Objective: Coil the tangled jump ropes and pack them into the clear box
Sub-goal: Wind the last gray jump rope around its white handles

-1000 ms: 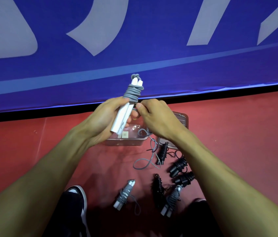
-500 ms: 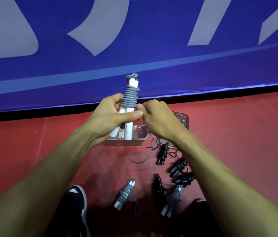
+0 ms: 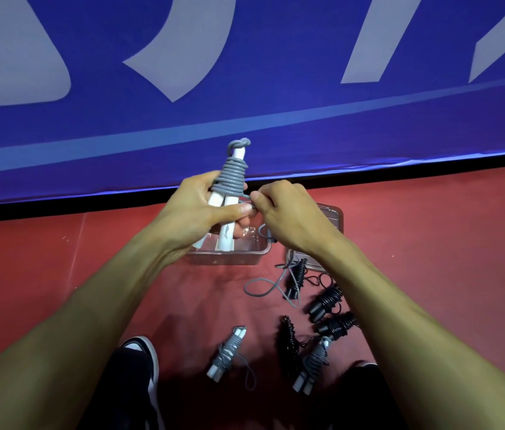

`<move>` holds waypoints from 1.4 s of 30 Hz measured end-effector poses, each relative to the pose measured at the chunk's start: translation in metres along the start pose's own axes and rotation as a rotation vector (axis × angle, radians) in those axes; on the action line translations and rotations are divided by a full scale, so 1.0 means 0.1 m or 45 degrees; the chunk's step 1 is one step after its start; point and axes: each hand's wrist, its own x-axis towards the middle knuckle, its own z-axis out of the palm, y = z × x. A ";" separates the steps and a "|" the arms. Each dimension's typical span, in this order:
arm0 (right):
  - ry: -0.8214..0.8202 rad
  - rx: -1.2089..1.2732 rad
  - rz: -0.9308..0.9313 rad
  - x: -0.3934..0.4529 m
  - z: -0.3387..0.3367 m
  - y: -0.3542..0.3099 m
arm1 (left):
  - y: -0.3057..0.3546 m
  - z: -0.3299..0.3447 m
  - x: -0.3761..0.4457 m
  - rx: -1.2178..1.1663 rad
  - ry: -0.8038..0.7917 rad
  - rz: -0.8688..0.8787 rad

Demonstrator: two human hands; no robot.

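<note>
Rope (image 3: 233,179) light, cord soft, springy; handles stiff. Left hand (image 3: 197,209) grips handles above box (image 3: 259,254); right hand (image 3: 288,217) pinches loose cord (image 3: 271,285), tail on floor. Judgement: hold handles, keep cord taut.

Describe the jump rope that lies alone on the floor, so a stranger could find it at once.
Start at the clear box on the red floor and look toward the black shoe. Right of the shoe lies a white-handled jump rope wrapped in grey cord. It lies apart, left of the cluster of mostly black ropes.
</note>
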 end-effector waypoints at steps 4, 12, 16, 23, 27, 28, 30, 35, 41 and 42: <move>0.005 0.010 -0.010 0.00 -0.01 -0.02 | -0.01 0.01 0.01 -0.015 -0.051 0.026; 0.014 -0.054 -0.018 0.00 -0.01 -0.04 | 0.03 0.07 -0.01 -0.220 -0.050 -0.289; -0.025 -0.078 0.014 0.00 -0.01 -0.01 | 0.02 0.07 -0.01 -0.268 -0.076 -0.164; -0.111 -0.105 0.009 -0.03 -0.05 -0.03 | -0.09 0.06 0.03 0.152 0.048 0.030; -0.168 -0.106 0.003 -0.03 -0.07 -0.03 | -0.07 0.08 -0.01 0.105 -0.087 0.007; -0.189 -0.090 -0.001 -0.02 -0.07 -0.02 | -0.06 0.08 -0.02 0.088 -0.131 -0.004; -0.230 -0.057 -0.009 -0.03 -0.08 -0.01 | -0.06 0.07 -0.03 0.122 -0.117 0.000; -0.186 -0.022 -0.015 -0.03 -0.08 0.01 | -0.04 0.04 -0.01 0.097 0.051 0.007; -0.119 0.018 0.034 -0.05 -0.10 -0.05 | -0.04 0.05 0.04 -0.022 -0.004 -0.033; -0.104 0.021 0.052 -0.05 -0.10 -0.05 | -0.03 0.06 0.04 -0.068 -0.007 -0.060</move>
